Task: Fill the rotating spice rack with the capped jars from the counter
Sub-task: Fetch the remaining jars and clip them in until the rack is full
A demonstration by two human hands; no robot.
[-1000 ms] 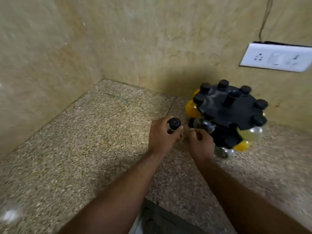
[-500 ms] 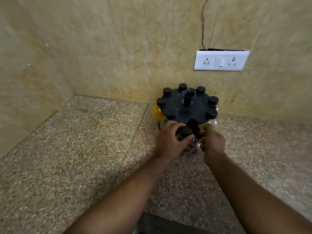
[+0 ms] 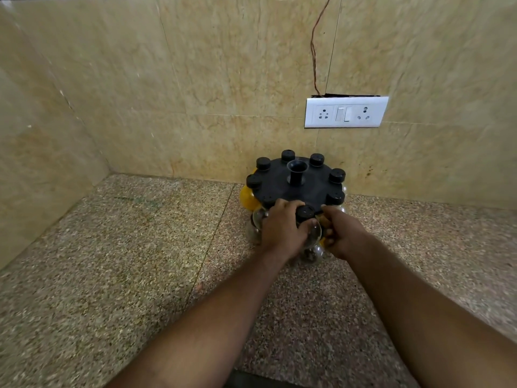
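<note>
The black round spice rack (image 3: pixel 282 183) stands on the counter against the back wall, with several black-capped jars seated around its rim and a hollow post (image 3: pixel 296 171) at its centre. My left hand (image 3: pixel 282 229) is wrapped around a clear jar with a black cap (image 3: pixel 305 212), held at the rack's near edge. My right hand (image 3: pixel 342 233) is curled against the rack's lower part right beside that jar; what its fingers grip is hidden. A yellow-filled jar (image 3: pixel 247 198) shows at the rack's left side.
The speckled granite counter (image 3: pixel 126 261) runs to a corner with tiled walls on the left and behind. A white socket and switch plate (image 3: pixel 346 112) sits on the back wall above the rack, with a thin wire (image 3: pixel 313 51) rising from it.
Both hands have moved toward the rack, and the capped jar in my left hand now sits at the rack's near rim. The view has shifted so the rack is centred.
</note>
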